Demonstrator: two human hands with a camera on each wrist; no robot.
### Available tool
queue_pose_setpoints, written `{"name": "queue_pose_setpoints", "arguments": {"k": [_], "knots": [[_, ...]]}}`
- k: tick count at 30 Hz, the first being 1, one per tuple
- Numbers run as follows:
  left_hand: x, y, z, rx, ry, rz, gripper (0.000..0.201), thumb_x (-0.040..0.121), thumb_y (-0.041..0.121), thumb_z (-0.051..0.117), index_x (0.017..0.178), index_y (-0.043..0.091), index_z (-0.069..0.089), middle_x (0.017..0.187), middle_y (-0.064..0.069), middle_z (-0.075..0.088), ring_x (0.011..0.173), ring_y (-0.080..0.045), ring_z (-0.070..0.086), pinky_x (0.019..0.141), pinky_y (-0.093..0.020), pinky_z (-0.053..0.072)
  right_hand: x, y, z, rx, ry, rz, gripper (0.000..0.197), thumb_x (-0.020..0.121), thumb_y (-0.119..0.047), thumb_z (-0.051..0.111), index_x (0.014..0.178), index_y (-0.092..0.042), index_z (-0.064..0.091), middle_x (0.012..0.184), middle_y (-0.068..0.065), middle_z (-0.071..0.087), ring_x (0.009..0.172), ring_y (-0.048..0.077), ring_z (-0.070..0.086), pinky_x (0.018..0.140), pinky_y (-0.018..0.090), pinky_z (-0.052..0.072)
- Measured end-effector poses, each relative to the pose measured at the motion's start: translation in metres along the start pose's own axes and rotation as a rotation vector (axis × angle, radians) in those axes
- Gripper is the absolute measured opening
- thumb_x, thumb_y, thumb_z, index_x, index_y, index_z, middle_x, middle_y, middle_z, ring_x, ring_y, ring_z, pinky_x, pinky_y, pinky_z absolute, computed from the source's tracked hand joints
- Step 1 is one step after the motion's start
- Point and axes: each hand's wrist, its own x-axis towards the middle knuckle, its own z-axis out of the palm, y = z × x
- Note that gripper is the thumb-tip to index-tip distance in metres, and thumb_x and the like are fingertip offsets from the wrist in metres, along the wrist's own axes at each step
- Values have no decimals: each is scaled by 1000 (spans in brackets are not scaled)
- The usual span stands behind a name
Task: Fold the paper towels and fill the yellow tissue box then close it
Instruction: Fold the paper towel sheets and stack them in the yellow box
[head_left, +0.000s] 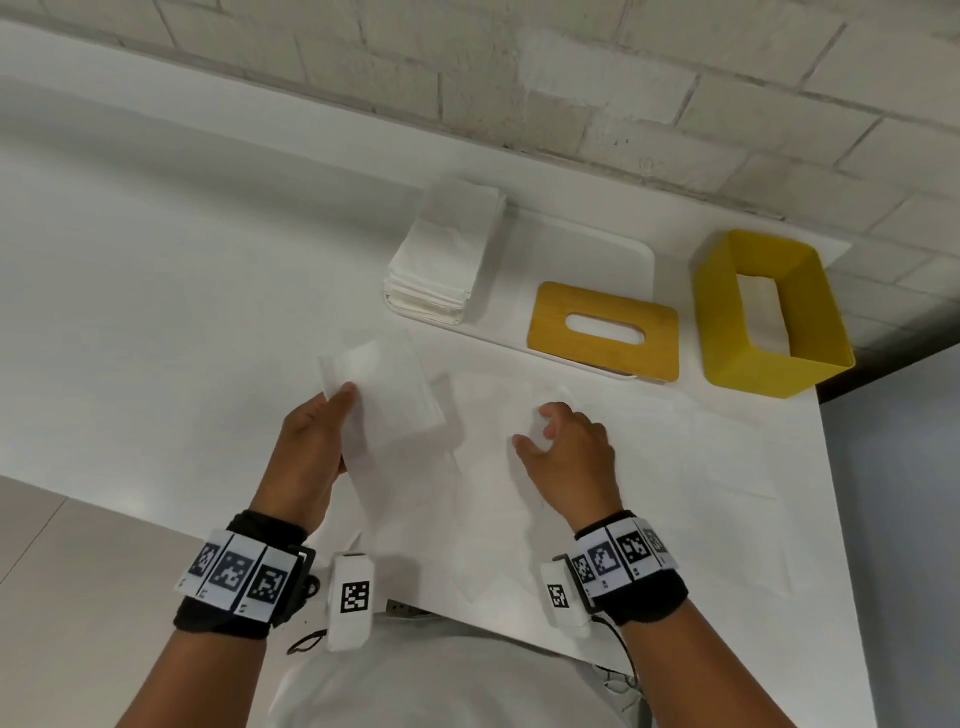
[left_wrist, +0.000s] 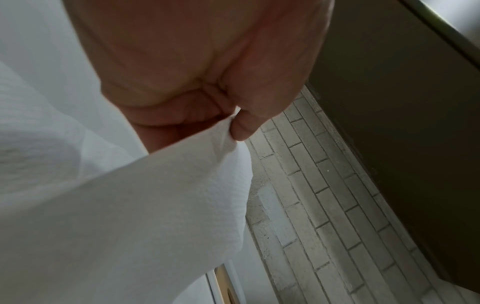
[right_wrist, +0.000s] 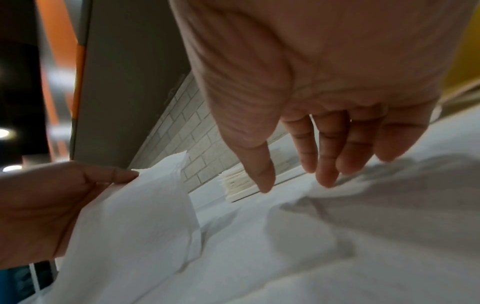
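Observation:
A white paper towel (head_left: 384, 395) lies spread on the table, its left part lifted. My left hand (head_left: 317, 441) pinches that lifted edge between thumb and fingers; the pinch shows in the left wrist view (left_wrist: 233, 121) and the towel (left_wrist: 130, 216) hangs below it. My right hand (head_left: 561, 441) hovers over the flat part of the towel (right_wrist: 337, 236) with straight fingers (right_wrist: 327, 164), holding nothing. The yellow tissue box (head_left: 769, 317) stands open at the back right, white towels inside. Its yellow slotted lid (head_left: 602, 332) lies flat beside it.
A stack of folded white towels (head_left: 447, 254) sits on a white tray (head_left: 628, 260) at the back, with the lid on the same tray. A white brick wall (head_left: 571, 93) runs behind. The table's right edge (head_left: 831, 493) is close to the box.

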Motion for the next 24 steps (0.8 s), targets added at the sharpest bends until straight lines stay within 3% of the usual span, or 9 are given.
{"name": "queue_pose_setpoints", "arguments": {"k": [5,8,10,12,13,15,17,20,24], "knots": [[-4,2,-1,-1,11,-3,27,106,30,50,105,17,74,100,-6,77,94,-24,69,87,-45,54,2,-11,12,-70,-61,-3,56,89,-48,68,136,-27,47,132,0,58,125,26,51,101,42,42],[-3,2,-5,9,25,-4,27,106,31,50,104,17,74,103,-8,77,96,-26,70,88,-45,54,5,-9,13,25,-70,-13,41,90,-38,69,127,-31,53,115,-7,67,114,20,61,100,41,45],[-2,3,-6,10,27,-2,28,106,31,51,104,17,75,104,-8,77,97,-26,70,88,-45,54,9,-5,10,119,-69,-20,29,88,-33,73,113,-27,60,90,-10,66,93,16,64,88,34,51],[-1,4,-7,6,30,3,28,106,30,50,104,17,74,101,-6,77,95,-24,70,87,-44,54,13,4,2,254,-67,-14,18,85,-29,77,87,-22,61,71,-9,56,71,14,56,66,23,45],[0,5,-6,3,31,6,28,106,30,50,104,17,74,101,-6,77,94,-23,70,87,-43,55,14,9,-4,344,-74,1,26,84,-28,78,74,-21,55,66,-7,51,65,15,49,60,24,39],[2,7,-5,-1,26,8,27,106,30,50,106,16,74,103,-6,77,94,-22,70,85,-42,55,16,19,-19,596,-68,46,36,87,-25,76,64,-19,49,64,-1,49,63,15,45,61,28,36],[4,9,-2,4,10,9,27,106,30,50,108,16,74,104,-6,77,95,-22,71,83,-40,55,17,24,-39,776,-30,45,30,93,-21,71,68,-15,55,70,2,56,69,15,49,67,29,40],[6,10,6,33,-24,15,28,107,30,49,109,17,73,106,-8,77,96,-22,71,82,-39,57,15,26,-68,911,-2,11,17,98,-20,65,95,-3,65,93,10,74,84,20,64,81,36,51],[8,14,16,83,-56,41,30,107,32,49,107,15,74,108,-11,77,96,-24,71,85,-43,56,10,19,-100,1001,71,-10,13,101,-18,60,108,-12,69,105,9,77,96,22,71,91,41,53]]}}
